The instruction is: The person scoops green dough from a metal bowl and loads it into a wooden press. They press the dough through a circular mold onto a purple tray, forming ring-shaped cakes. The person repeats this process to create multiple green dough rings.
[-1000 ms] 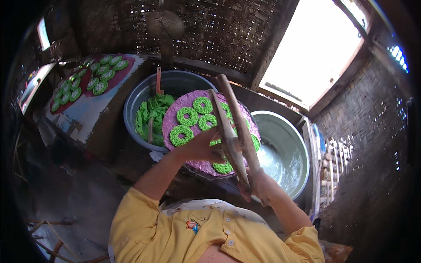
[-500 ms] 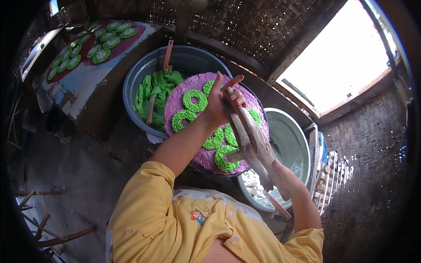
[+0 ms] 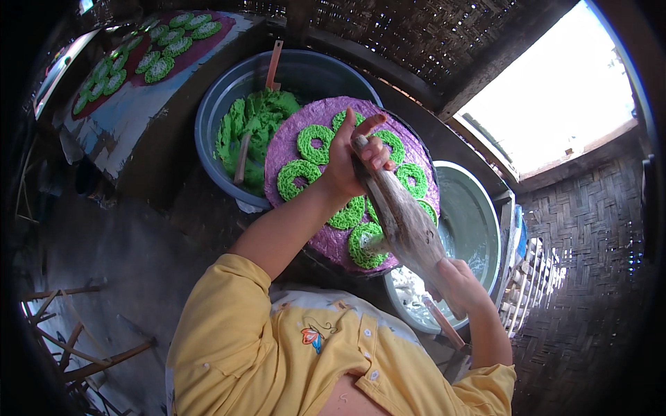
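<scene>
Left hand (image 3: 350, 163) wraps the top of a long grey wooden press (image 3: 399, 215), right hand (image 3: 454, 284) clenches its lower end — over the round purple tray (image 3: 305, 208) of green dough rings (image 3: 316, 142)

Only one view is given, shot from a head-worn fisheye that's pointed steeply down over the yellow shirt (image 3: 277, 353). Everything is seen from close range: the left hand (image 3: 350, 163) and right hand (image 3: 454, 284) are caught near mid-frame, with the purple round tray (image 3: 326, 239) right below. Straight edges get bent toward the rim, where the woven wall (image 3: 590, 229) is curved and the corners are blacked out.
</scene>
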A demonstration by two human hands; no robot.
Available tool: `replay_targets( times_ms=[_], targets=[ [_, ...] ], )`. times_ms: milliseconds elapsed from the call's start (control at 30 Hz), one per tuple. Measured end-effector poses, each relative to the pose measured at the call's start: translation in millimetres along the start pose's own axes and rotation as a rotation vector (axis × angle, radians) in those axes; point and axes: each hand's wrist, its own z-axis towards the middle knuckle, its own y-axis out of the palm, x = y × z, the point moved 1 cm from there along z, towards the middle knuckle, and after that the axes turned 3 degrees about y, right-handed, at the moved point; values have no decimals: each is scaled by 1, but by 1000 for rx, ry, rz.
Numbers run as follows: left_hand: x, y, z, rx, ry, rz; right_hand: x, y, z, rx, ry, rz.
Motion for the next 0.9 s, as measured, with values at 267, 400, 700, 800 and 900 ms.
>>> replay_targets(
  times_ms=[267, 400, 700, 800, 900],
  targets=[
    [26, 33, 23, -93, -11, 126, -5, 5, 10, -68, -136, 119],
    [35, 45, 30, -107, 19, 221, -21, -1, 15, -125, -177, 137],
    [77, 9, 32, 124, 124, 241, -33, 9, 76, -24, -145, 17],
    [83, 4, 28, 89, 177, 235, -41, 13, 78, 10, -131, -52],
    [81, 1, 21, 76, 165, 193, -46, 12, 70, -38, -108, -106]
  ],
)
